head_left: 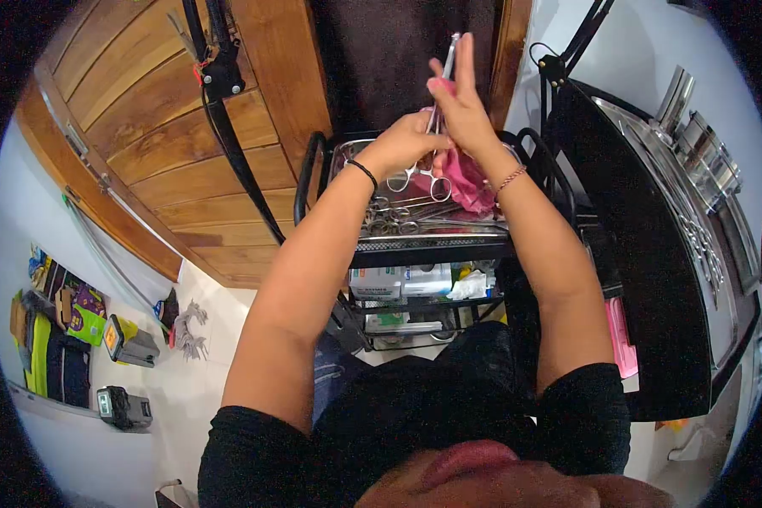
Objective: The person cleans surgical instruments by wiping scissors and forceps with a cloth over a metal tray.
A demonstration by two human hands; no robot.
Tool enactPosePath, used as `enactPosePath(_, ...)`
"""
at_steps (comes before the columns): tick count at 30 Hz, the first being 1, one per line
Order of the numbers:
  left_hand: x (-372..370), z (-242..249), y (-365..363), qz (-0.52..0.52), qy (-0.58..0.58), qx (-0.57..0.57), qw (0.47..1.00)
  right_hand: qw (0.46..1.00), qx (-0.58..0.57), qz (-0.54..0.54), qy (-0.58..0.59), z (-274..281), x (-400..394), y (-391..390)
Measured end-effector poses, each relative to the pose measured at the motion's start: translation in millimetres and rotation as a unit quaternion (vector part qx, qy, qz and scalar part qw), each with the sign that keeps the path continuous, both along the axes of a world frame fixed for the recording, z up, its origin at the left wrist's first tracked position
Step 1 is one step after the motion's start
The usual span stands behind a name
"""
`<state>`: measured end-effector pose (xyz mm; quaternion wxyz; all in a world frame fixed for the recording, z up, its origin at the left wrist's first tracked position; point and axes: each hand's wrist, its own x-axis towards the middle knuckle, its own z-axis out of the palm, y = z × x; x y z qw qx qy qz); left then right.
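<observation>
Head camera view: both hands meet above a black trolley [436, 254], working on one scissor-like metal instrument [450, 61] held up in the air over the trolley's top. The left hand [405, 142], with a black band at its wrist, grasps the instrument just above its two ring handles, which hang below the fingers. The right hand [466, 118], with a braided bracelet, grasps a pink cloth [470, 188] and presses part of it against the shaft, its thumb bent in and its outer fingers stretched upward; how far the cloth wraps around the metal is hidden. The instrument tilts slightly, its tip pointing up and away, bare above the cloth, while the rest of the cloth drapes below the right palm. Beneath the hands, a metal tray [432, 237] on the trolley holds a jumble of loose instruments [405, 225], several with ring handles toward the left. White packages [377, 284] sit on a shelf below. On the right, a black table [643, 322] bears a long steel tray of further instruments [698, 250], with metal canisters [704, 157] beside it. A wooden door [220, 203] stands at the left.
</observation>
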<state>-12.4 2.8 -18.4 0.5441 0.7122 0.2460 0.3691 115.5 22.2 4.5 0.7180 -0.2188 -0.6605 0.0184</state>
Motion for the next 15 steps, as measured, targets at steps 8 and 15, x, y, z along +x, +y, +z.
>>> enactPosePath(8, -1.7, 0.7, 0.0, 0.106, 0.003, -0.025, 0.994, 0.905, -0.241, 0.347, -0.049, -7.9, 3.4, -6.7)
enactPosePath(15, -3.7, 11.0, -2.3, 0.173, -0.062, -0.027, 0.983, 0.82, -0.374, 0.42, -0.103, -5.5, 26.5, 7.0)
